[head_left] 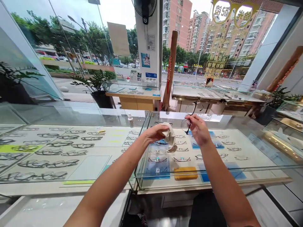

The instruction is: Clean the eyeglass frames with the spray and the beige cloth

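Observation:
A pale, crumpled cloth (169, 138) hangs from my left hand (157, 133), its fingers closed on the upper edge. To the right, my right hand (198, 127) pinches a pair of eyeglasses (188, 129) with a dark frame, raised above the glass counter and turned on end. One clear lens shows left of the fingers; part of the frame is hidden behind them. Cloth and eyeglasses are apart, with a small gap between. Beneath both hands, rows of eyeglasses (181, 159) lie inside the glass display case (236, 176).
A small white spray bottle (130, 120) stands on the counter left of my hands. Another display case (47, 129) full of eyeglasses adjoins on the left. An orange-yellow block (186, 173) lies in the right case. Further cases, a potted plant (100, 91) and a wooden post (170, 66) stand beyond.

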A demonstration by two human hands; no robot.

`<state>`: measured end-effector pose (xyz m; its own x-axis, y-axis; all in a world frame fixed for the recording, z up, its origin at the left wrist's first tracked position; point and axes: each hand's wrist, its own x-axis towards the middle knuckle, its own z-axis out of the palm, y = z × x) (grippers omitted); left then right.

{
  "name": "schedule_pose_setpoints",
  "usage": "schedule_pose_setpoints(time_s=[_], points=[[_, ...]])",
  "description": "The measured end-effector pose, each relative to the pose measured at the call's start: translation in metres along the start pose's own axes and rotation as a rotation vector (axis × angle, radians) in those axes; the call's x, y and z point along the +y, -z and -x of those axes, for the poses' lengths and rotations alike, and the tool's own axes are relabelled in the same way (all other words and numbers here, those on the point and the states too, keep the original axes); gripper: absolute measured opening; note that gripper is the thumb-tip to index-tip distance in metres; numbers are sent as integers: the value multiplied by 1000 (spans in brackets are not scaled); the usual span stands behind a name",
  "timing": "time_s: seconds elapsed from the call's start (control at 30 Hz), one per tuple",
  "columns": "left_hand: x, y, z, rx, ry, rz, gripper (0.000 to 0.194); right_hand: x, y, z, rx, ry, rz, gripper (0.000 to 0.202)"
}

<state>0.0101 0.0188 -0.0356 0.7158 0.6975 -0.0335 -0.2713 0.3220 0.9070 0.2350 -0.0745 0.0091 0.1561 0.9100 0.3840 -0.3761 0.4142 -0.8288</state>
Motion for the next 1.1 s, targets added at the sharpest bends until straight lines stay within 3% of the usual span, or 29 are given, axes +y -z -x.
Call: schedule_pose_setpoints(time_s=[0.17,0.37,0.6,0.83,1.1], points=[[18,12,8,154,-143,107,31,36,-28,-41,-122,-75,-27,26],[29,15,10,214,-259,140,43,68,-28,-57,-111,-146,-166,31],[30,11,13,224,-288,159,47,65,-27,-46,-128,-184,-211,29],[28,12,14,201,-307,5,43,54,-35,-37,-234,-94,-52,24],[23,12,10,201,-304,-22,47,61,-34,-38,-246,-96,77,25]])
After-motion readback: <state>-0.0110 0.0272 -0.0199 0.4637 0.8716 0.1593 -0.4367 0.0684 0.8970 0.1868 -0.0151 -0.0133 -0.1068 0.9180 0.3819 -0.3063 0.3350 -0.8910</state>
